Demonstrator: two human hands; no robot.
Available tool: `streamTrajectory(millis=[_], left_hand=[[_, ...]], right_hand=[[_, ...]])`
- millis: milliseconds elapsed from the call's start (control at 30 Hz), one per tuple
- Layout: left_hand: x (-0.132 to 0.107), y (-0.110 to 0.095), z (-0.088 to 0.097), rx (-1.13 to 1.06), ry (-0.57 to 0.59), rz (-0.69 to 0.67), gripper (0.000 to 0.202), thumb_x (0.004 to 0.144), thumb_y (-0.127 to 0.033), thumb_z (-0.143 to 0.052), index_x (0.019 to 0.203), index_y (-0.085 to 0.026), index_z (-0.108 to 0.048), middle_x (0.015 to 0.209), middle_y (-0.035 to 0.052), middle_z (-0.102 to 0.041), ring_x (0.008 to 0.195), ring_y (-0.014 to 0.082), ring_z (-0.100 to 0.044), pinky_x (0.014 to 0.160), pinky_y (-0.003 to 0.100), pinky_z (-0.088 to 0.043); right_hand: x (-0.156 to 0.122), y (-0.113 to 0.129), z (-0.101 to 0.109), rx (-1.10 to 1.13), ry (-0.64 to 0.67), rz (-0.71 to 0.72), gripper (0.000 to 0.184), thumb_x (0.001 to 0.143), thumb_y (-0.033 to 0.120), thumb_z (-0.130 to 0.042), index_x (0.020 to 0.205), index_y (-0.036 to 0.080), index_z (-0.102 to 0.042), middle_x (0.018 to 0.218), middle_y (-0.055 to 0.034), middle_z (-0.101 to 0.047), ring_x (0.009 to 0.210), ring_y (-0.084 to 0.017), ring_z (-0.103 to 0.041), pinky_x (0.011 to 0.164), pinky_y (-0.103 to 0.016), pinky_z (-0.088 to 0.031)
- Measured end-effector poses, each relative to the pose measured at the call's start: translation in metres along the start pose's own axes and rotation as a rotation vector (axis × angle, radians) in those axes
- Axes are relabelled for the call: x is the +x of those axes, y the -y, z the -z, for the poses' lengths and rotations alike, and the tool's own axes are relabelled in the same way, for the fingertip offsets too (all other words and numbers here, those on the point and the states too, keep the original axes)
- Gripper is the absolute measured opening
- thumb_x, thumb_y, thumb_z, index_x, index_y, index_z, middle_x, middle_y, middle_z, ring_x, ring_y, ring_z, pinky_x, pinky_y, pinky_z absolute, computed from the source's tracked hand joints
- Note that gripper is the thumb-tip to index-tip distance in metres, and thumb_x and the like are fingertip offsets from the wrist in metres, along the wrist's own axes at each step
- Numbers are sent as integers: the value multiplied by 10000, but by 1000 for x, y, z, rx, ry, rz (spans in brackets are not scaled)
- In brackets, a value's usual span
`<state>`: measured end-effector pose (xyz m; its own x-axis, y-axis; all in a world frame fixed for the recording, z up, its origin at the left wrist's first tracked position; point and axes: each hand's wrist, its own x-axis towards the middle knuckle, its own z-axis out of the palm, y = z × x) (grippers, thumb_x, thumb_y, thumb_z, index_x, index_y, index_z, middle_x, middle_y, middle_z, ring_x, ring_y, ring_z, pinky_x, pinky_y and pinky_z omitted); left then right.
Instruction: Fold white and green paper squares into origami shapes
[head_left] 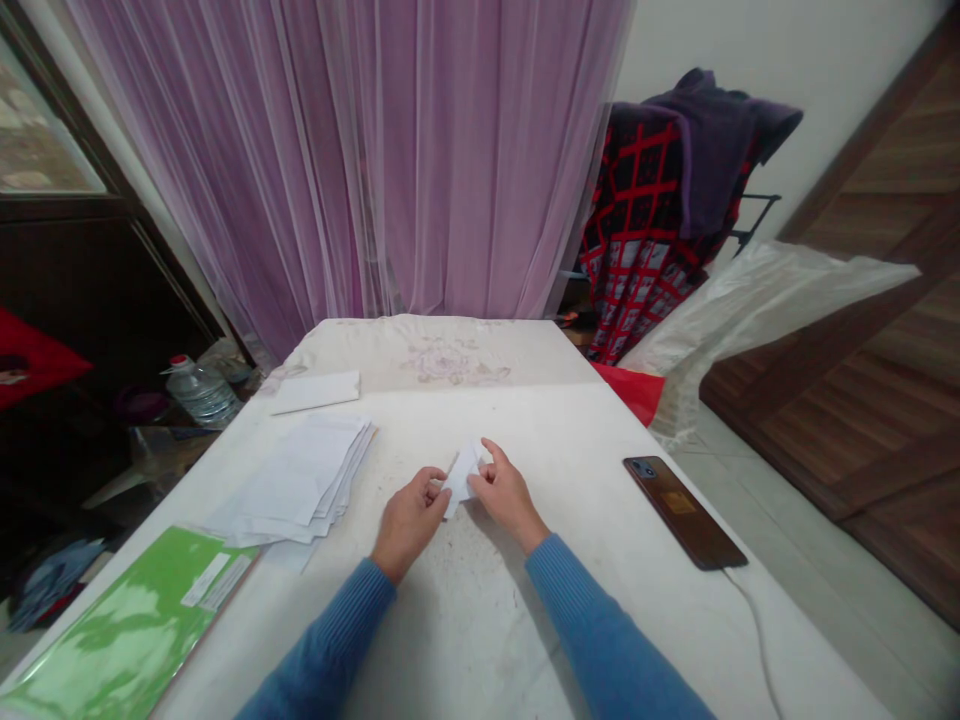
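A small folded piece of white paper [463, 478] is held between my two hands, just above the middle of the table. My left hand [411, 518] pinches its left lower edge between thumb and fingers. On the other side, my right hand [508, 496] grips the right edge with the thumb, its index finger raised near the upper corner. The fingers cover parts of the paper, so its full folded shape is hidden. To the left lies a loose stack of white paper sheets [300, 475].
Behind the stack lies a flat white piece [316, 391]. A green folder [127, 620] is at the table's [480, 640] left front edge. A phone [684, 512] with a cable lies at the right. A plastic bag [757, 310] and draped cloth [652, 200] stand beyond the right edge.
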<state>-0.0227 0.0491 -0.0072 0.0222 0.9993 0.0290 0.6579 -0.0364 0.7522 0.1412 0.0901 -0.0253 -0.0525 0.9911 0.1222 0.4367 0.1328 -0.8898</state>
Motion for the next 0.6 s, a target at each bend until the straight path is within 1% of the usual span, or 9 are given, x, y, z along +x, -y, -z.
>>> streamTrajectory(millis=[67, 133, 200, 300, 367, 433, 500, 600], left_hand=[[-2, -4, 4, 149, -17, -41, 215, 863, -267, -534, 1071, -237, -581, 722, -44, -692, 697, 143, -642, 655, 248, -415], [-5, -10, 7, 281, -26, -112, 207, 855, -264, -564, 1051, -232, -621, 767, -15, -718, 785, 178, -646, 722, 285, -420], [-7, -14, 9, 334, -10, -175, 174, 859, -267, -568, 998, -232, -666, 807, 6, -735, 845, 201, -645, 769, 312, -421], [-8, -17, 8, 342, 46, -238, 181, 876, -258, -543, 940, -245, -712, 870, 12, -749, 864, 200, -648, 800, 323, -428], [-8, -16, 6, 348, 75, -265, 201, 884, -252, -529, 920, -248, -726, 884, 13, -751, 865, 194, -649, 815, 324, -432], [-7, -13, 6, 354, 76, -265, 201, 882, -251, -530, 924, -243, -727, 888, 17, -749, 872, 194, -647, 826, 326, -436], [-7, -8, 8, 370, 39, -255, 189, 876, -247, -540, 949, -235, -714, 908, 26, -743, 892, 201, -641, 842, 338, -440], [-4, 1, 12, 402, -66, -262, 196, 861, -223, -555, 1013, -228, -679, 998, 45, -721, 966, 216, -620, 880, 363, -442]], right_hand=[[-1, 0, 0, -43, -12, 2, 672, 734, 222, -539, 1394, 168, -426, 595, 70, -574, 567, -144, -556, 564, -242, -421], [-1, 0, 1, -102, -26, 7, 671, 744, 230, -544, 1401, 168, -425, 645, 49, -624, 590, -149, -574, 596, -251, -433], [0, 1, 3, -168, -32, 18, 665, 759, 237, -544, 1409, 174, -423, 711, 24, -666, 620, -156, -594, 622, -258, -442], [5, 2, 7, -285, -12, 57, 642, 776, 227, -544, 1410, 216, -439, 837, -4, -707, 681, -166, -622, 648, -263, -451], [12, 3, 10, -358, 56, 94, 625, 772, 208, -559, 1390, 236, -473, 899, -10, -716, 720, -171, -633, 664, -264, -458], [20, 5, 15, -402, 165, 128, 611, 762, 189, -579, 1366, 243, -508, 904, -3, -719, 745, -169, -641, 677, -258, -463], [29, 7, 20, -421, 272, 167, 595, 755, 178, -595, 1342, 255, -537, 865, 16, -720, 749, -161, -646, 678, -241, -462], [41, 11, 25, -448, 415, 252, 560, 744, 170, -619, 1295, 264, -588, 855, 29, -722, 760, -158, -656, 679, -229, -464]])
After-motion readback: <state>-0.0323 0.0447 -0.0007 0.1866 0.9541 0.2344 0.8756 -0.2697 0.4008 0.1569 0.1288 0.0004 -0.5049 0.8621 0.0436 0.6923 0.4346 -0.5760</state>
